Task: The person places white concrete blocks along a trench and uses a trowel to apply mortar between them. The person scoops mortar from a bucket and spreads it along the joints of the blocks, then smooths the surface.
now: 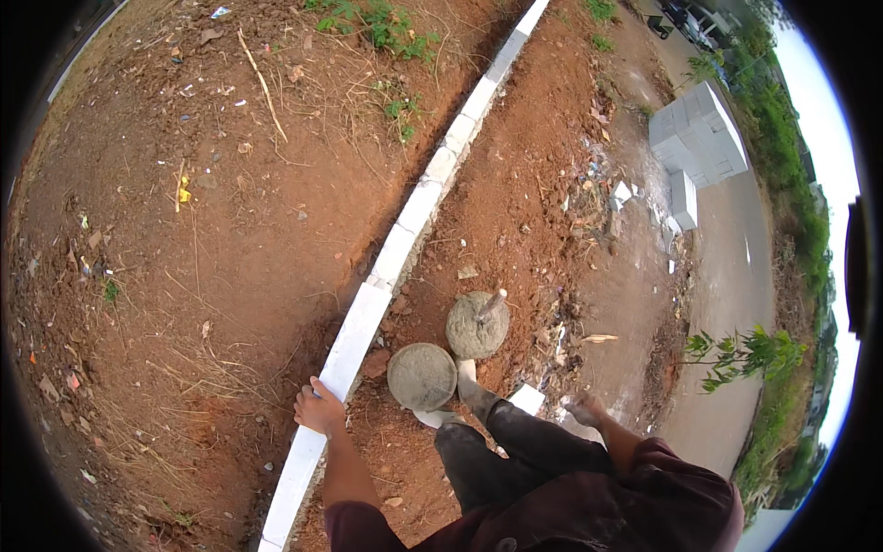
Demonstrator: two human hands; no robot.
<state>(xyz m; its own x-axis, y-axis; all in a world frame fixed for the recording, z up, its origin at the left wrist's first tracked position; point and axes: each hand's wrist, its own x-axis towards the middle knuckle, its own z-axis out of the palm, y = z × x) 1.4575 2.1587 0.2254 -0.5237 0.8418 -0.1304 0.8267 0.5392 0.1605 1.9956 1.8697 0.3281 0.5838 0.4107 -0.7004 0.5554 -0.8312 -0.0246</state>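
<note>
A long, narrow row of white blocks [419,207] runs from the lower left up to the top of the head view. My left hand [319,408] lies across a smooth white block [355,340] in its near part, the fingers curled over the left edge. My right hand [584,408] is off to the right by my knee, small and blurred; its fingers cannot be made out. In front of my feet are two round pans of wet grey mortar, a nearer pan [422,376] and a farther pan [477,325]. A trowel handle [498,298] sticks up from the farther one.
Red soil with dry twigs and litter lies on both sides of the row. A white block piece [527,399] rests beside my leg. Farther right stand a stack of pale blocks [694,138] and a leafy sapling [759,354], along a paved road [727,276].
</note>
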